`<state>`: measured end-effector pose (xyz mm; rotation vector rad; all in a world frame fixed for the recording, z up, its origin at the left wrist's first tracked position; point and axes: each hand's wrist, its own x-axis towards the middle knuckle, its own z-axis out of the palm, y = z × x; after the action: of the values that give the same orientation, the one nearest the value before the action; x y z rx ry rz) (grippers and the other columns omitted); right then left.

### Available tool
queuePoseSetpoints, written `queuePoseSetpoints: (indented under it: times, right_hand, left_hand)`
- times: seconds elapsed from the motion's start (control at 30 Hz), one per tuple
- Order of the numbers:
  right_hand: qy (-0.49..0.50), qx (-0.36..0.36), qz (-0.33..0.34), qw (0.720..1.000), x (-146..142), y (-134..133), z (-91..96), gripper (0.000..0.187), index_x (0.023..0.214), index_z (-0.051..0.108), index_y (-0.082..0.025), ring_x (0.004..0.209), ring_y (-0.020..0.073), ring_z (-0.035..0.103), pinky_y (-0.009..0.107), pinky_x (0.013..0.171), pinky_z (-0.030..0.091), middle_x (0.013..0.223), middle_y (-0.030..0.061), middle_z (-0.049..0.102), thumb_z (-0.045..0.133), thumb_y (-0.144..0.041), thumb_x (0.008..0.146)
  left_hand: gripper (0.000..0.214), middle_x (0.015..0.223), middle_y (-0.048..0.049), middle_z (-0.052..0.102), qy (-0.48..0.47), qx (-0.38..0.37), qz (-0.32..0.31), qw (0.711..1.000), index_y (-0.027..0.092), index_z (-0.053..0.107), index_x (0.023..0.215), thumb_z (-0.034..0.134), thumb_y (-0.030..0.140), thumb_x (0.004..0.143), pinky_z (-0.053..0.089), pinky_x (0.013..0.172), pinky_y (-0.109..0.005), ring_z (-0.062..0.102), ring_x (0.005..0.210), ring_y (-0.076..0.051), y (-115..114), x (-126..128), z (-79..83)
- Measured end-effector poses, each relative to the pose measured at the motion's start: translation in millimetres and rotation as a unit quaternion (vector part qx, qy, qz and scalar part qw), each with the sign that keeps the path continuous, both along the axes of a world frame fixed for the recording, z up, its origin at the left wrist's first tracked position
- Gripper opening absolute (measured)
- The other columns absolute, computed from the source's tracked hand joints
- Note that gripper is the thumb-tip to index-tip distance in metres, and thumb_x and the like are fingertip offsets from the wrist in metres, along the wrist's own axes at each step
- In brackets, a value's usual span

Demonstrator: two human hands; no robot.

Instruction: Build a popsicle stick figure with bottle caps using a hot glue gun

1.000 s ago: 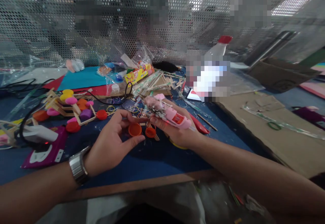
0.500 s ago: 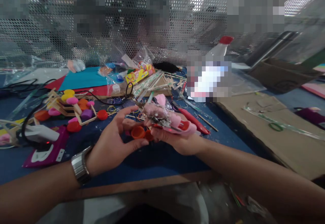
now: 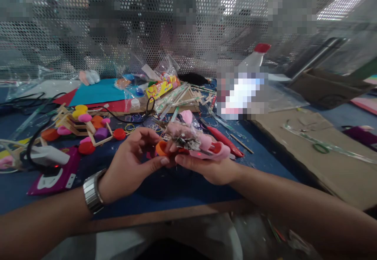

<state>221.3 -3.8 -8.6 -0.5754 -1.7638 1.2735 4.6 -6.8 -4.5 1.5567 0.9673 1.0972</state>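
My left hand (image 3: 134, 160), with a metal watch on its wrist, pinches an orange bottle cap (image 3: 160, 149) between thumb and fingers. My right hand (image 3: 210, 169) is wrapped from below around a pink glue gun (image 3: 216, 152) with a red part and a small red light. Its front end is lumpy, with grey grime and shiny clear residue. Fingertips of the right hand seem to touch the cap, but the exact contact is partly hidden. Behind the glue gun stands a rounded pink piece (image 3: 186, 116).
At left are stick frames with coloured caps (image 3: 85, 124) and a purple power strip (image 3: 72, 173) with a white plug. Red-handled pliers (image 3: 225, 140) lie beyond my right hand. Wooden sticks (image 3: 184, 99), a yellow box (image 3: 161, 89) and cardboard (image 3: 312, 146) lie farther off.
The orange cap has been tipped and drawn toward the right hand's fingers. My left hand's fingers have curled in closer. The second orange cap is now mostly hidden.
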Motion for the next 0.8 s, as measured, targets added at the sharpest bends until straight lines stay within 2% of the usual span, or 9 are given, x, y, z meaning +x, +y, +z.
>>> queuePoseSetpoints:
  times: [0.1,0.2,0.27,0.33,0.47,0.67,0.8]
  right_hand:
    - [0.028,-0.054,-0.015,0.998,0.8,1.3,-3.8,0.027,0.1,0.07,-0.022,0.079,0.0167,0.072,0.031,0.069,0.064,0.095,0.0049,0.073,0.075,-0.047,0.094]
    - [0.032,-0.076,-0.052,0.995,4.8,6.2,-9.0,0.035,0.091,0.07,-0.021,0.063,0.013,0.062,0.026,0.054,0.056,0.077,0.0009,0.065,0.077,-0.055,0.09]
    - [0.046,-0.114,-0.045,0.991,7.8,9.8,-11.7,0.04,0.085,0.067,-0.02,0.056,0.0109,0.056,0.023,0.048,0.051,0.068,-0.002,0.06,0.08,-0.059,0.086]
    - [0.057,-0.155,-0.029,0.986,10.1,12.4,-12.9,0.042,0.091,0.069,-0.021,0.05,0.009,0.051,0.021,0.043,0.046,0.063,-0.0044,0.058,0.083,-0.059,0.082]
    - [0.056,-0.172,0.011,0.983,12.5,13.2,-12.7,0.049,0.114,0.072,-0.022,0.046,0.0079,0.052,0.019,0.04,0.042,0.068,-0.0041,0.063,0.086,-0.055,0.081]
    - [0.035,-0.176,0.027,0.983,15.6,12.1,-20.3,0.043,0.121,0.075,-0.025,0.055,0.0094,0.058,0.019,0.047,0.05,0.077,-0.0009,0.068,0.085,-0.043,0.084]
    - [0.033,-0.18,0.035,0.982,14.6,10.1,-20.9,0.043,0.123,0.076,-0.026,0.055,0.0086,0.056,0.018,0.045,0.048,0.08,0.0001,0.068,0.084,-0.043,0.085]
  left_hand:
    - [0.039,0.09,-0.0038,0.071,-0.045,-0.019,0.002,0.999,0.02,0.062,0.1,0.089,0.038,0.079,0.059,0.071,-0.028,0.07,0.081,-0.018,2.7,-0.3,2.6]
    - [0.036,0.087,-0.0018,0.07,-0.057,-0.013,0.019,0.998,0.021,0.061,0.101,0.086,0.04,0.084,0.058,0.066,-0.026,0.066,0.075,-0.015,5.0,-2.5,5.4]
    - [0.034,0.088,-0.0017,0.068,-0.048,0.007,0.035,0.998,0.021,0.062,0.105,0.083,0.042,0.087,0.058,0.066,-0.025,0.064,0.074,-0.014,5.1,-4.1,6.7]
    - [0.034,0.09,-0.0023,0.067,-0.044,0.035,0.041,0.998,0.021,0.063,0.107,0.079,0.045,0.09,0.059,0.066,-0.024,0.064,0.077,-0.014,3.8,-5.1,7.2]
    - [0.034,0.09,-0.0029,0.067,-0.051,0.065,0.033,0.996,0.022,0.063,0.11,0.074,0.05,0.094,0.059,0.065,-0.024,0.066,0.078,-0.015,-0.7,-5.8,6.2]
    - [0.035,0.087,-0.0025,0.066,-0.067,0.099,0.039,0.992,0.023,0.065,0.107,0.075,0.053,0.092,0.056,0.062,-0.024,0.063,0.072,-0.014,-1.7,-6.4,5.8]
    - [0.035,0.083,-0.0014,0.066,-0.061,0.109,0.022,0.992,0.023,0.065,0.107,0.075,0.053,0.092,0.056,0.061,-0.024,0.064,0.068,-0.014,-2.3,-6.3,6.3]
